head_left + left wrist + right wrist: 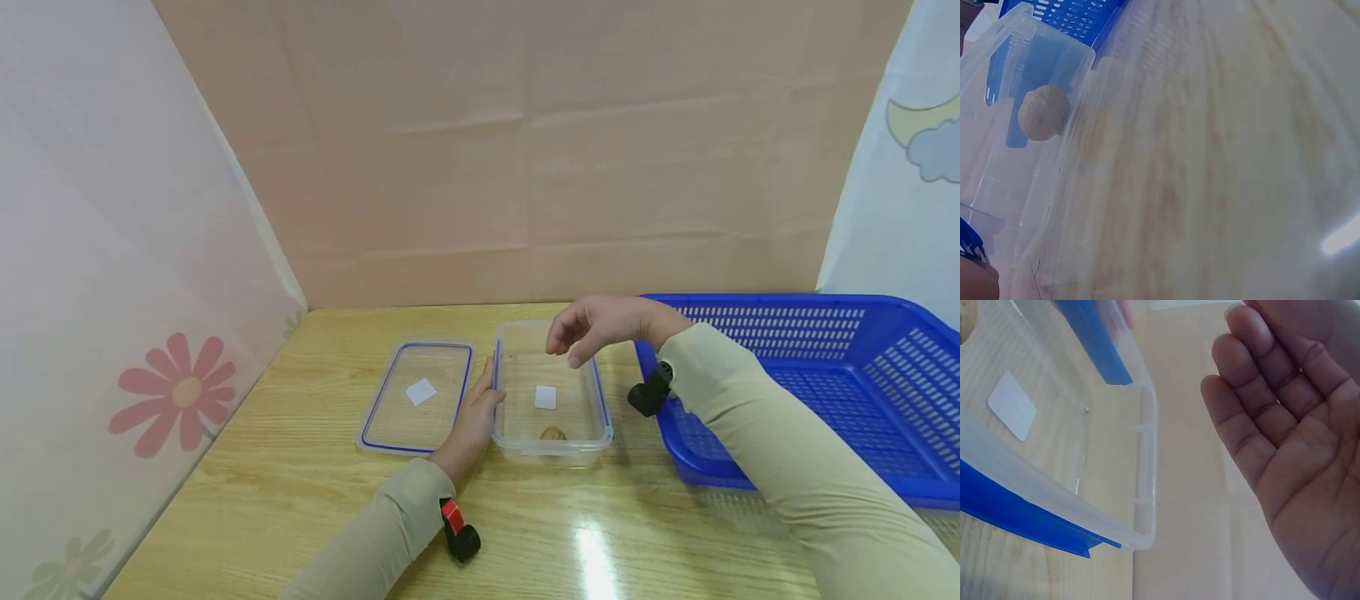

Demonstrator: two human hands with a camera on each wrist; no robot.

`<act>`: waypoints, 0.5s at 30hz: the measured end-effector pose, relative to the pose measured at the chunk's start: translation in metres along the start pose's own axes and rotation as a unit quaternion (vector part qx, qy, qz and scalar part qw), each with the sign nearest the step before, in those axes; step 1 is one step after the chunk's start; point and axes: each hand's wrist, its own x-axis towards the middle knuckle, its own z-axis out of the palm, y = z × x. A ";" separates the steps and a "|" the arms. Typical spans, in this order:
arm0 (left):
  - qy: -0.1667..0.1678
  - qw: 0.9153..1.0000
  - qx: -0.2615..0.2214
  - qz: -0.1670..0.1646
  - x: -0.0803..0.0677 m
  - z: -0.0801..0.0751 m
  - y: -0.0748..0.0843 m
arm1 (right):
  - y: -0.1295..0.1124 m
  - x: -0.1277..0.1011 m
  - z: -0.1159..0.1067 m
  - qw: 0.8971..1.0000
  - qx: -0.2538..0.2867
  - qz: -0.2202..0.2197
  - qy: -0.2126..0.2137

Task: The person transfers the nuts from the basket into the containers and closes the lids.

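Pale wood-grain table (300, 500), hemmed by a pinkish backdrop at the far side, a flower-printed panel on the left and a cloud-printed one on the right.

1 clear plastic container (592, 433) is set mid-table, blue-trimmed along its rim, with a white sticker (545, 397) on its floor. 1 walnut (552, 433) is seen inside, at the near end, resting on the floor close to the near wall; from the left wrist view it (1043, 112) shows through the clear wall, round and wrinkled. The matching lid (375, 421) lies flat just left of the container, with its own white sticker (421, 392). A blue basket (862, 375) stands on the right, just beside the container.

Left hand (474, 421): fingers straight, laid against the container's left wall, between box and lid; nothing is gripped. Right hand (596, 327): held above the container's far end, fingers loosely bent and hanging, palm empty as confirmed in the right wrist view (1291, 444).

Handling, as judged: the walnut is taken to be light, hard-shelled and stiff, its ridged surface giving fair grip, though it is likely to roll on the smooth floor. A 2- or 3-finger pinch from above across its widest part is favoured. The container is judged light, thin-walled and liable to slide, so bracing at a side wall is advisable.
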 end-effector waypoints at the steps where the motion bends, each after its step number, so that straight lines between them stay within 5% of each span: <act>1: 0.000 1.000 0.003 -0.001 0.000 0.000 0.000 | 0.000 -0.001 -0.001 1.000 0.002 -0.002 0.002; 9: -0.007 1.000 0.010 -0.002 0.000 -0.002 0.001 | 0.004 -0.010 -0.008 1.000 0.005 -0.020 0.014; 15: -0.017 1.000 0.012 -0.001 -0.011 -0.001 0.020 | 0.007 -0.024 -0.013 0.999 0.011 -0.035 0.028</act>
